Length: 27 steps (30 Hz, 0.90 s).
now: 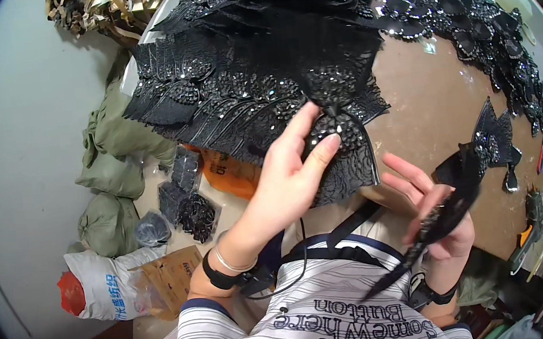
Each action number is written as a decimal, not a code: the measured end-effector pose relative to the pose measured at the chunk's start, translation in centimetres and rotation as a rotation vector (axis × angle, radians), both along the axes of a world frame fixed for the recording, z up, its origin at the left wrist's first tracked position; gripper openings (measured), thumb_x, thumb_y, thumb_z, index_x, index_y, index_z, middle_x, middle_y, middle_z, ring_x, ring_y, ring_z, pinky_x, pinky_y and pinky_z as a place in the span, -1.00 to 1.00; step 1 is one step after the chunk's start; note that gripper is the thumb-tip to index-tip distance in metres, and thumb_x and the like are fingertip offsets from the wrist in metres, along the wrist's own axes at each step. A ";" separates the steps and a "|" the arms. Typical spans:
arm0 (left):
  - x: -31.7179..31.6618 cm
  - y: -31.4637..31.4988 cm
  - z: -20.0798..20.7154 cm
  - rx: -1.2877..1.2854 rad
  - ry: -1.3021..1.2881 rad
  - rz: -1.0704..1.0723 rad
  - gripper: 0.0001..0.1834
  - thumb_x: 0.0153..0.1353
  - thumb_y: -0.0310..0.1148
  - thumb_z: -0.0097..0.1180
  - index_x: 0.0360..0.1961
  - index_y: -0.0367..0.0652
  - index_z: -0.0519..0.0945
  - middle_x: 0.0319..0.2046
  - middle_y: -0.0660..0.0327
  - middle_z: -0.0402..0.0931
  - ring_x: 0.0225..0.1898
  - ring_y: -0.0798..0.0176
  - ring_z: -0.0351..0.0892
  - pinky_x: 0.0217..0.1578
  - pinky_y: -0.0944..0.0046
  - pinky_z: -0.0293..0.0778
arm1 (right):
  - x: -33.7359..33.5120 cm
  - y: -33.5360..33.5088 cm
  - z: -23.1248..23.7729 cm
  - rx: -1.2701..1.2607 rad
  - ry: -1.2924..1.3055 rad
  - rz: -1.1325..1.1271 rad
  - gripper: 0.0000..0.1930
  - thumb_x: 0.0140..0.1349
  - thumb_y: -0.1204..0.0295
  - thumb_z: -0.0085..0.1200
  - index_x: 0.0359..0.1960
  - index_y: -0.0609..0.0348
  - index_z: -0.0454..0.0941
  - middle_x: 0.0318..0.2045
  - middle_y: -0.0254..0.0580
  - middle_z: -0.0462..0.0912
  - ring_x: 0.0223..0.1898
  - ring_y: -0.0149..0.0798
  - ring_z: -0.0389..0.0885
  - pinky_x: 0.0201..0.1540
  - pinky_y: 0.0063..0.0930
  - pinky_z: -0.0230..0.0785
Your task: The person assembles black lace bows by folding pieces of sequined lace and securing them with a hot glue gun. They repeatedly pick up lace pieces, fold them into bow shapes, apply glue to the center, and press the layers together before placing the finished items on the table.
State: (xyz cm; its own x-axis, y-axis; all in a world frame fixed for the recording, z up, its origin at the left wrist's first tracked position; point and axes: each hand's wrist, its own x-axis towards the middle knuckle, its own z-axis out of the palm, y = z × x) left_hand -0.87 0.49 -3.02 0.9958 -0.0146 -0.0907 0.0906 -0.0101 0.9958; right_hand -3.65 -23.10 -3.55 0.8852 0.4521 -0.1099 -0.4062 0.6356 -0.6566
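My left hand [293,177] is closed on the near edge of a black beaded bow-shaped appliqué [342,136]. Its thumb lies over the beads and a finger rests near the bow's middle. Under and behind it spreads an overlapping row of similar black appliqués [221,100] on the table. To the right, my right hand [444,222] holds another black beaded appliqué [452,211], seen nearly edge-on and slightly blurred, partly covering the palm. Two fingers of that hand stretch out beside it. A further loose black appliqué [490,140] lies on the table just beyond.
More black beaded flower-like pieces [448,2] line the brown tabletop's [424,101] far right edge. Scissors with an orange handle part [526,235] lie at the right. On the floor at left are green sacks [111,177], bagged black pieces [186,201] and a white sack [104,280].
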 end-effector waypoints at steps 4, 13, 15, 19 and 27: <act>-0.4 -1.6 -0.6 0.076 -0.130 -0.133 -0.42 0.25 -0.46 0.12 0.23 -0.48 0.24 -0.02 0.05 0.43 0.05 0.27 0.41 0.11 0.33 0.31 | -0.2 2.4 0.4 -0.309 0.070 -0.176 -0.55 0.05 0.46 0.12 0.00 0.47 0.47 -0.01 0.08 0.56 -0.15 -0.19 0.65 -0.18 -0.35 0.59; -0.7 -3.8 1.0 0.384 -0.425 -0.248 -0.16 -0.10 -0.33 0.45 0.25 -0.19 0.34 0.10 -0.05 0.28 -0.07 0.18 0.45 0.02 0.25 0.41 | -1.0 0.6 -0.3 -0.258 0.087 -0.366 -0.71 0.02 0.47 0.15 -0.23 0.40 0.53 -0.32 -0.04 0.64 -0.31 -0.24 0.62 -0.16 -0.38 0.50; -0.6 -3.9 1.0 0.044 -0.143 -0.322 -0.21 -0.02 -0.40 0.40 0.26 -0.24 0.31 0.21 0.04 0.27 0.08 0.26 0.39 0.10 0.25 0.34 | -1.2 0.2 -0.9 -0.252 -0.009 -0.416 -0.79 0.01 0.46 0.16 -0.35 0.36 0.54 -0.35 -0.04 0.63 -0.31 -0.21 0.60 -0.12 -0.34 0.46; -0.7 -4.7 0.6 -0.251 0.045 -0.336 -0.58 0.21 -0.50 0.17 0.11 -0.28 0.48 0.04 0.17 0.50 -0.06 0.46 0.47 -0.13 0.48 0.40 | -1.1 -1.5 -2.4 0.015 -0.222 -0.236 -0.85 -0.12 0.56 0.18 -0.47 0.38 0.61 -0.26 0.19 0.62 -0.23 -0.05 0.60 -0.08 -0.26 0.41; -0.9 -5.3 1.9 -0.151 0.031 -0.278 -0.78 0.31 -0.45 0.07 -0.07 -0.29 0.61 -0.42 0.42 0.55 -0.47 0.65 0.35 -0.49 0.62 0.26 | -1.7 -3.4 -3.1 -0.062 -0.280 -0.156 -0.88 -0.14 0.56 0.23 -0.53 0.38 0.61 -0.32 0.23 0.62 -0.30 -0.01 0.61 -0.14 -0.22 0.45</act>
